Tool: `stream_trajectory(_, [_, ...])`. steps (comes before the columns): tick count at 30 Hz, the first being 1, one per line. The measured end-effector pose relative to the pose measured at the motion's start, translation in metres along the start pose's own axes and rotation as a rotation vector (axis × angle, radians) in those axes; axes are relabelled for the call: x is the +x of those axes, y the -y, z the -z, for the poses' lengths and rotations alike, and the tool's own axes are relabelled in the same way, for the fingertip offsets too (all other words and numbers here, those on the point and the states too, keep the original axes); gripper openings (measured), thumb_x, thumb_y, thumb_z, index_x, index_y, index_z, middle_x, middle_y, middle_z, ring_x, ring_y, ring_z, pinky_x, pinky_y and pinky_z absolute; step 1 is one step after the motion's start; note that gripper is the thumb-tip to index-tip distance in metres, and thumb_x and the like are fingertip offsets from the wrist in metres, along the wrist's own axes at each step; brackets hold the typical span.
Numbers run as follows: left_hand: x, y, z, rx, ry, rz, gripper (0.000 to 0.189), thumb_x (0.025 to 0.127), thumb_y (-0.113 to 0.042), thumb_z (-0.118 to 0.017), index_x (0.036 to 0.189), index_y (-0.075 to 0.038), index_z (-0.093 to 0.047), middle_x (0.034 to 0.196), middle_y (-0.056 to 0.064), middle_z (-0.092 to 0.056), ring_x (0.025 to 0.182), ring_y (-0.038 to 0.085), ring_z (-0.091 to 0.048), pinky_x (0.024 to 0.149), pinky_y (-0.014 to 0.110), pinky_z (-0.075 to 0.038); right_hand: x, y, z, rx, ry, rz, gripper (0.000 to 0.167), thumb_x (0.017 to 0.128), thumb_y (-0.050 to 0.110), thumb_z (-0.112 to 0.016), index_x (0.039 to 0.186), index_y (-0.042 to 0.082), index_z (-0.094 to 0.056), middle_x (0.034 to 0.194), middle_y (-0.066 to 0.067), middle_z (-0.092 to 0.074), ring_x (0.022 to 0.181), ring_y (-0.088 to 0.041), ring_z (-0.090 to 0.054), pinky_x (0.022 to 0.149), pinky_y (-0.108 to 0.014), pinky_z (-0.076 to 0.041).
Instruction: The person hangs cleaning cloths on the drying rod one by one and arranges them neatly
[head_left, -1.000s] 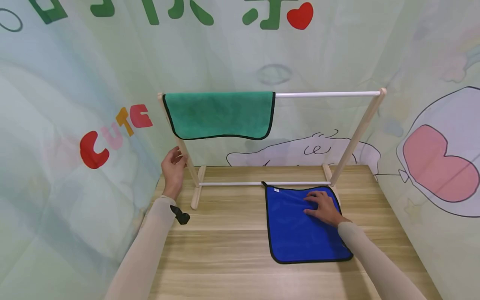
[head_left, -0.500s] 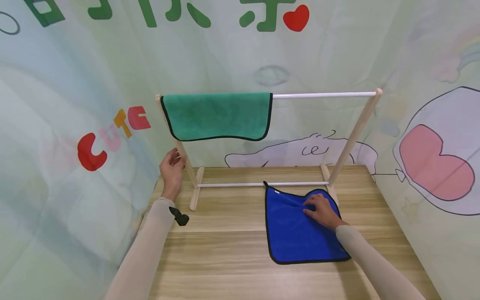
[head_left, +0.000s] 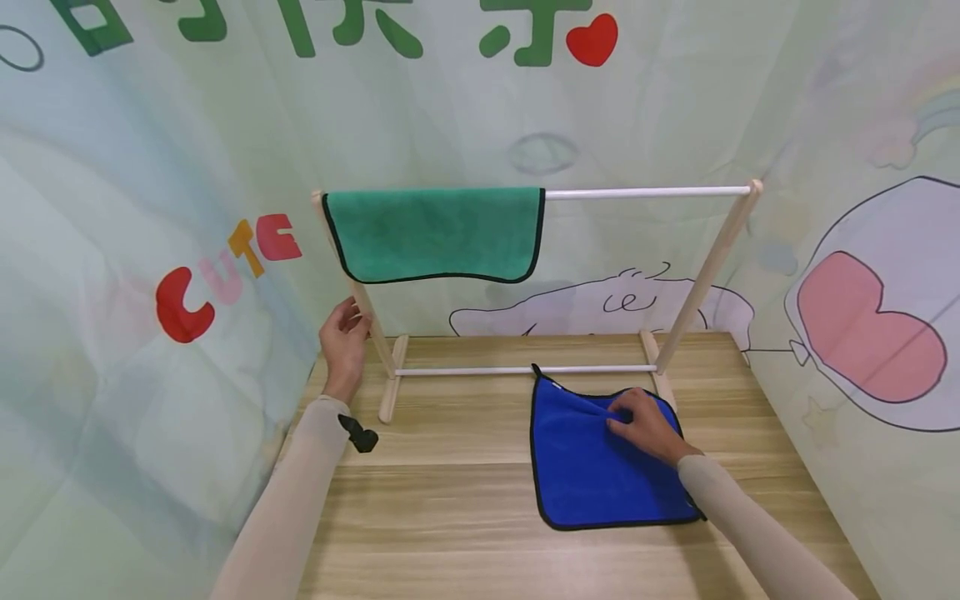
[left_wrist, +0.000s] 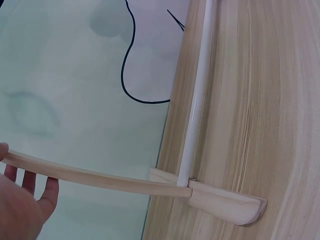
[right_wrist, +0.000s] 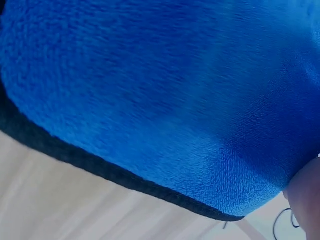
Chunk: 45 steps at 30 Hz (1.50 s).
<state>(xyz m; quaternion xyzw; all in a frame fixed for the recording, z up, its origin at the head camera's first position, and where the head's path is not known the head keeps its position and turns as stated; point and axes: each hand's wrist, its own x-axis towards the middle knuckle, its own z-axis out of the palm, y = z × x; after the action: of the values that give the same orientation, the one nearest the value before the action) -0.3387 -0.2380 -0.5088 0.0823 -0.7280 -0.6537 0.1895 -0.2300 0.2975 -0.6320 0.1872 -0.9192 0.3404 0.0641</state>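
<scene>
A wooden rack with two white rods stands on the table. My left hand holds its left post; in the left wrist view the thumb lies on one side of the post and the fingers on the other. My right hand pinches the blue towel near its upper middle, raising a fold. Black trim edges this towel, and its top left corner lies at the lower rod. In the right wrist view the blue towel fills most of the frame, with only a little of the hand showing.
A green towel with black trim hangs over the left half of the upper rod. The right post rises beyond my right hand. Printed cloth walls enclose the wooden table at the back and sides.
The right fingers have closed on the blue towel and bunched it, drawing its top edge down and forming a fold. My left hand stays at the post. The head view has shifted slightly.
</scene>
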Motion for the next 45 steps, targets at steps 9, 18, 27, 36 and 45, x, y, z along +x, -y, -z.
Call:
stream_trajectory(9, [0.0,0.001,0.001,-0.001,-0.005,0.006,0.048,0.111,-0.007,-0.065,0.158,-0.008,-0.06,0.148,0.019,-0.063,0.124,0.02,-0.063,0.097,0.028,-0.057,0.004,0.017,0.009,0.034,0.004,-0.026,0.012,0.093,0.0,-0.083,0.101,0.007,-0.078,0.108,-0.009,-0.073,0.106,-0.032,-0.065,0.094,-0.056,-0.055])
stream_trajectory(18, [-0.002,-0.004,0.001,-0.005,0.012,-0.012,0.047,0.11,-0.011,-0.069,0.156,-0.01,-0.063,0.144,0.017,-0.066,0.121,0.019,-0.065,0.095,0.028,-0.058,0.01,0.032,0.022,0.035,-0.025,0.045,0.013,0.093,0.0,-0.085,0.103,0.006,-0.079,0.106,-0.007,-0.074,0.103,-0.03,-0.068,0.093,-0.053,-0.057])
stream_trajectory(27, [0.0,-0.003,0.001,-0.004,0.009,-0.017,0.046,0.109,-0.01,-0.07,0.155,-0.01,-0.064,0.142,0.017,-0.065,0.116,0.015,-0.065,0.092,0.026,-0.058,0.017,0.055,0.043,0.071,-0.054,0.065,0.018,0.092,0.0,-0.088,0.106,0.006,-0.079,0.109,-0.009,-0.075,0.107,-0.033,-0.069,0.096,-0.057,-0.058])
stream_trajectory(36, [-0.001,-0.001,0.002,-0.003,0.007,-0.018,0.047,0.11,-0.011,-0.07,0.156,-0.011,-0.063,0.144,0.018,-0.065,0.117,0.015,-0.064,0.089,0.021,-0.057,0.022,0.066,0.06,0.054,-0.093,0.063,0.02,0.091,-0.002,-0.088,0.108,0.004,-0.078,0.112,-0.011,-0.075,0.109,-0.034,-0.069,0.096,-0.059,-0.059])
stream_trajectory(45, [-0.002,-0.001,0.002,-0.009,0.009,-0.017,0.046,0.11,-0.011,-0.07,0.156,-0.01,-0.064,0.141,0.015,-0.065,0.116,0.014,-0.064,0.093,0.027,-0.058,0.025,0.074,0.08,0.074,-0.096,0.05,0.017,0.095,0.0,-0.085,0.109,0.004,-0.077,0.115,-0.013,-0.074,0.112,-0.034,-0.066,0.097,-0.062,-0.057])
